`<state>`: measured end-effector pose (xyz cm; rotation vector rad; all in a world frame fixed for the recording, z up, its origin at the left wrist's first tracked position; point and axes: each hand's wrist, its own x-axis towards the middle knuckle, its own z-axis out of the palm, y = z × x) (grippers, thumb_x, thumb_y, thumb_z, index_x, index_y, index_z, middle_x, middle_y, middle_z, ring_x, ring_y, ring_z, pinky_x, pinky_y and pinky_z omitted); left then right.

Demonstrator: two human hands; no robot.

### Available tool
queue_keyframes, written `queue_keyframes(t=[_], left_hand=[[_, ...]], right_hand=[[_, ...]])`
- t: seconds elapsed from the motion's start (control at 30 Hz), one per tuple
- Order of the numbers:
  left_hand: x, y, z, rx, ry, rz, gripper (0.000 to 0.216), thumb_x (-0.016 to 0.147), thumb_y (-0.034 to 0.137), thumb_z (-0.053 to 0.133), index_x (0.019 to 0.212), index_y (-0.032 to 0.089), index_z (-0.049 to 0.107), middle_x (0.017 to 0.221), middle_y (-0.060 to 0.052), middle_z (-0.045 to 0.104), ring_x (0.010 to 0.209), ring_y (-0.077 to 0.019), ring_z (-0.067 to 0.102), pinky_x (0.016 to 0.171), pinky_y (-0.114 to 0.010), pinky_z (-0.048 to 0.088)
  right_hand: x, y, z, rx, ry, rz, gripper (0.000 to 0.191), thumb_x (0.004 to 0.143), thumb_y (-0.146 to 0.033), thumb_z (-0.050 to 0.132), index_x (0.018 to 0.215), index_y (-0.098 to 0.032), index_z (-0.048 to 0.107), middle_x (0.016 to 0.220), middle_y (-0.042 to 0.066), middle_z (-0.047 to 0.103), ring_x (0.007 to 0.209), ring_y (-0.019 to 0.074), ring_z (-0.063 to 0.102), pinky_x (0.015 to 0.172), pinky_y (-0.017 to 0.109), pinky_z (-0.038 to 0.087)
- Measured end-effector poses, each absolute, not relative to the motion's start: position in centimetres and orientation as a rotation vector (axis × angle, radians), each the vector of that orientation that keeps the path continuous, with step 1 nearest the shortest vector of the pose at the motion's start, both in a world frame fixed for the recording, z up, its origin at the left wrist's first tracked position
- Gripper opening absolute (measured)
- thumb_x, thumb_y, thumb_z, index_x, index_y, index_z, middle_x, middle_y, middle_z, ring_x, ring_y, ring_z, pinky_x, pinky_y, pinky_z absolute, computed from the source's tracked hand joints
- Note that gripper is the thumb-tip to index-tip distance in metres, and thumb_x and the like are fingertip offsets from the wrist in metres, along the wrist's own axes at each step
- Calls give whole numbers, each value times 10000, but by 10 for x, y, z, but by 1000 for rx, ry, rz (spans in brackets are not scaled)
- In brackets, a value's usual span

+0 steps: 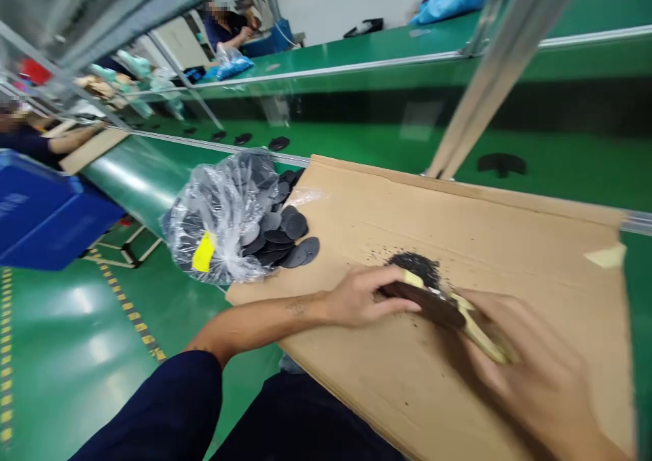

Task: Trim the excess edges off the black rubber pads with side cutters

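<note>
My left hand (364,297) pinches the near end of a dark flat disc-like piece (425,303) held on a cardboard sheet (509,244). My right hand (534,373), blurred, grips a pale yellowish tool (479,328) whose tip lies against the same dark piece. Just beyond the piece sits a small heap of black crumbs (415,265) on the cardboard. At the sheet's left edge a clear plastic bag (224,223) with a yellow label spills several dark grey discs (290,233).
A green conveyor belt (356,142) runs behind the cardboard with several dark pieces (502,163) on it. A slanted metal post (489,81) rises at right. A blue crate (41,216) is at left. Other people sit along the line at far left and back.
</note>
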<state>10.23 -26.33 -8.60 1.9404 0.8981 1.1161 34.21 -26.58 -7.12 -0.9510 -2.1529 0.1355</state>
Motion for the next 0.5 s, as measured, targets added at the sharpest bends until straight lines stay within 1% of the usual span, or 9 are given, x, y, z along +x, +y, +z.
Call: queue_keyframes(t=[0.07, 0.13, 0.23, 0.33, 0.5], left_hand=[[104, -266, -83, 1951, 862, 1230, 267, 942, 333, 695, 1083, 106, 697, 993, -109, 783, 897, -170, 756, 830, -258, 610], [105, -268, -80, 1957, 833, 1308, 210, 941, 273, 695, 1083, 118, 708, 993, -98, 785, 915, -160, 753, 843, -250, 605], [106, -269, -78, 1983, 847, 1303, 187, 928, 251, 708, 1068, 128, 724, 980, -94, 786, 898, -156, 747, 831, -258, 608], [105, -269, -79, 2005, 865, 1275, 164, 925, 243, 706, 1040, 129, 736, 963, -98, 780, 879, -154, 740, 795, -262, 611], [104, -269, -80, 2051, 834, 1325, 150, 940, 167, 655, 1065, 142, 734, 987, -98, 777, 905, -145, 739, 786, -263, 620]], right_hand=[[340, -271, -66, -933, -2193, 147, 252, 953, -180, 574, 1201, -197, 618, 998, 119, 723, 855, 238, 702, 734, 347, 566], [338, -274, -62, -948, -2190, 169, 287, 940, -143, 567, 1217, -206, 606, 1019, 119, 717, 890, 243, 697, 734, 349, 561], [338, -277, -61, -973, -2192, 176, 320, 922, -137, 580, 1230, -218, 608, 1015, 107, 717, 889, 242, 687, 737, 357, 551], [340, -279, -61, -985, -2218, 146, 313, 924, -140, 590, 1228, -214, 612, 1010, 101, 716, 868, 232, 674, 729, 351, 531], [344, -279, -57, -969, -2263, 117, 253, 958, -147, 580, 1203, -209, 597, 1001, 89, 706, 834, 203, 645, 709, 332, 494]])
